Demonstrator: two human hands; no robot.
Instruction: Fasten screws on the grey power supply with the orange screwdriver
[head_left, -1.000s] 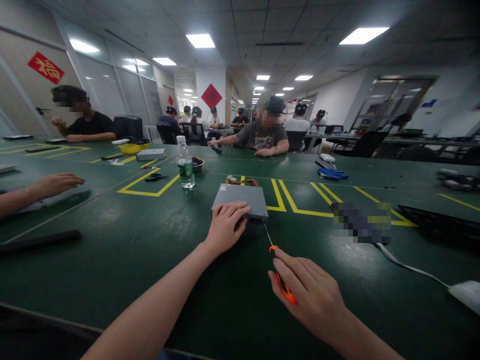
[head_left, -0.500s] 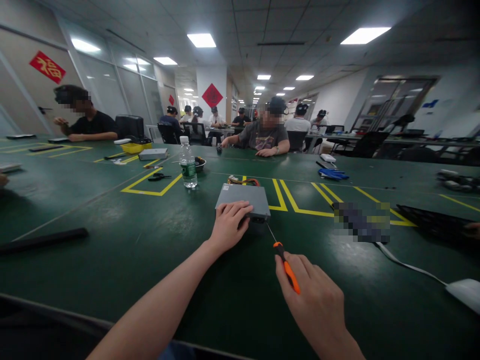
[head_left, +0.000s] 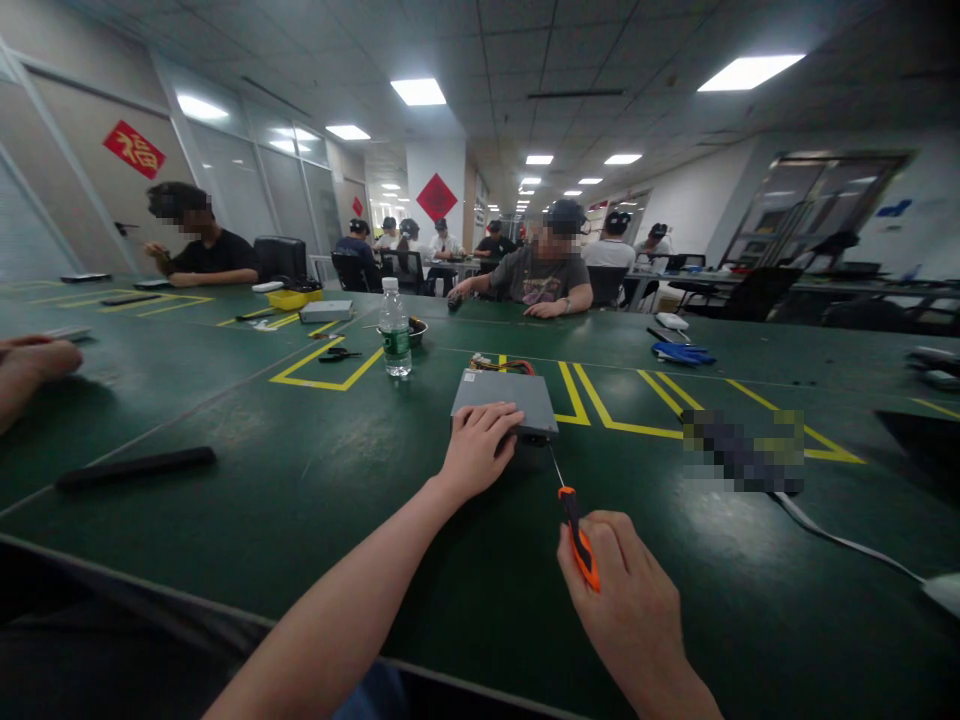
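A flat grey metal box [head_left: 506,395] with coloured wires at its far end lies on the green table [head_left: 300,470]. My left hand [head_left: 480,448] rests on the box's near edge, fingers curled over it. My right hand [head_left: 626,590] is closed round the orange handle of a screwdriver [head_left: 574,520]. The thin shaft points at the box's near right corner, and its tip is at or just short of that corner.
A water bottle [head_left: 394,328], a small dark bowl and black scissors [head_left: 339,354] lie beyond the box on the left. A dark bar [head_left: 135,467] lies at near left. A white cable [head_left: 840,540] runs on the right. Another person's hand [head_left: 34,365] is at far left; people sit across the table.
My right hand has closed round the screwdriver handle and drawn it nearer to me. The view has swung left, and the other person's hand at the left edge has come back.
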